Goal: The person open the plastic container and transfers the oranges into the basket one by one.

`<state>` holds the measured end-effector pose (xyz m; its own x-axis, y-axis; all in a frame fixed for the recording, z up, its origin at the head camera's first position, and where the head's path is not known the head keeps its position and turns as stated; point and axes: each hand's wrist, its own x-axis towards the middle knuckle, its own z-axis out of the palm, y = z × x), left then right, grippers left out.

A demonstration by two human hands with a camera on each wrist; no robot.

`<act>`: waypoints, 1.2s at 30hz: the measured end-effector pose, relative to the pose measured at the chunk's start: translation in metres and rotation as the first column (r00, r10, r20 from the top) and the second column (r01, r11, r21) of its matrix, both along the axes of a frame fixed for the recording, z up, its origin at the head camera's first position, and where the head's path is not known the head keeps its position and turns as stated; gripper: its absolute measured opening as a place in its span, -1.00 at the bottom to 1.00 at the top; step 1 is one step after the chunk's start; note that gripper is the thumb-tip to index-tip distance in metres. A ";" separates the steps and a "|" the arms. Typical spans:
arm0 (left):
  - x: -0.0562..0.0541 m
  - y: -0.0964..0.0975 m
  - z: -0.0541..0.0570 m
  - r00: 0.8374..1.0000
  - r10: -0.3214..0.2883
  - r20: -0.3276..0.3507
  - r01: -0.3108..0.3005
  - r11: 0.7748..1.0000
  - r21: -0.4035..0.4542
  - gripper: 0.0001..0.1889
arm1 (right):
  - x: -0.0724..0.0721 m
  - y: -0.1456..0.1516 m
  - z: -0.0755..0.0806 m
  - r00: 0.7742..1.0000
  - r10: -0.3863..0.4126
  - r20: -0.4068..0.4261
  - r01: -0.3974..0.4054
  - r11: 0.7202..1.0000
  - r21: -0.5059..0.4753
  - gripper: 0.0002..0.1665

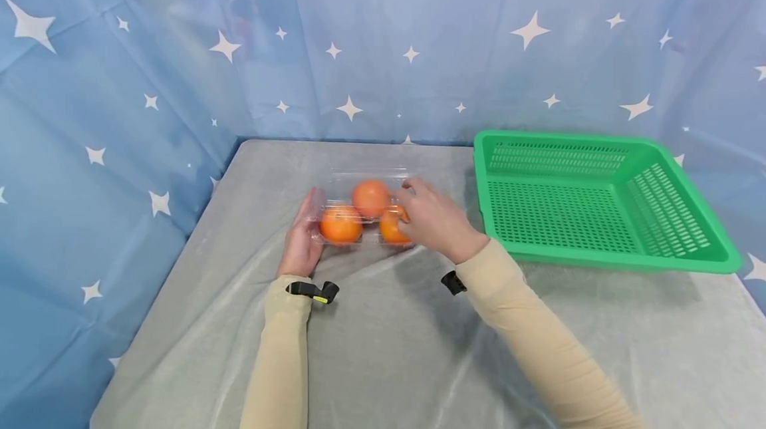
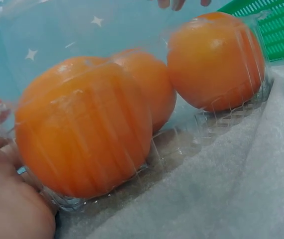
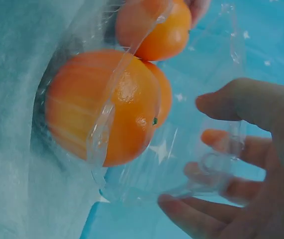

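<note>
A clear plastic clamshell box (image 1: 371, 237) holds three oranges: one at its left (image 1: 341, 224), one at the back (image 1: 371, 198) and one at its right (image 1: 393, 224). Its lid (image 3: 181, 144) stands raised at the far side. My left hand (image 1: 302, 246) holds the box's left end, with the fingers along that side in the left wrist view. At the lid's right part is my right hand (image 1: 437, 216). Through the plastic its fingers show behind the lid, while the thumb (image 3: 221, 102) stays on the near side, apart from the fingertips.
A green perforated basket (image 1: 598, 257) stands at the right on the grey cloth-covered table (image 1: 371, 349). Behind and to the left hangs a blue curtain (image 1: 383, 36) with white stars. Each wrist carries a small black camera strap.
</note>
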<state>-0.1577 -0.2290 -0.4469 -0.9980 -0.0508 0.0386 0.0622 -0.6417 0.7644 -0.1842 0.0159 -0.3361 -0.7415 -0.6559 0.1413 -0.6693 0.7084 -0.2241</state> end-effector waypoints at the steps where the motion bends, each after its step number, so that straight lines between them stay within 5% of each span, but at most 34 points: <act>1: 0.000 0.000 -0.001 1.000 0.003 0.010 -0.003 1.000 -0.008 -0.42 | 0.000 0.000 0.000 1.000 -0.009 -0.011 0.009 1.000 -0.025 -0.51; 8: -0.002 0.002 -0.003 0.999 0.023 0.030 -0.023 0.999 -0.024 -0.41 | -0.002 0.001 -0.006 0.995 -0.102 0.010 0.101 0.968 -0.228 -0.55; 14: -0.004 0.003 -0.001 0.999 0.042 0.030 -0.042 0.999 0.010 -0.44 | -0.008 0.007 -0.012 0.990 -0.100 0.095 0.131 0.901 -0.414 -0.53; 21: -0.002 0.000 -0.003 0.998 0.055 0.031 -0.054 0.997 -0.051 -0.44 | -0.014 0.010 -0.023 0.996 -0.069 0.062 0.092 0.813 -0.575 -0.57; 32: -0.001 0.002 -0.001 0.999 0.034 -0.022 -0.035 0.996 -0.087 -0.45 | -0.022 0.007 -0.023 0.994 -0.079 0.077 0.110 0.732 -0.672 -0.60; 36: 0.001 0.000 -0.003 0.999 0.044 0.020 -0.041 0.993 -0.109 -0.45 | -0.021 0.007 -0.028 0.993 -0.066 0.097 0.115 0.720 -0.685 -0.59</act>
<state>-0.1566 -0.2292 -0.4496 -0.9957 -0.0899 0.0240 0.0698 -0.5517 0.8311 -0.2050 0.0229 -0.3640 -0.8152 -0.3256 0.4789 -0.5777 0.3991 -0.7120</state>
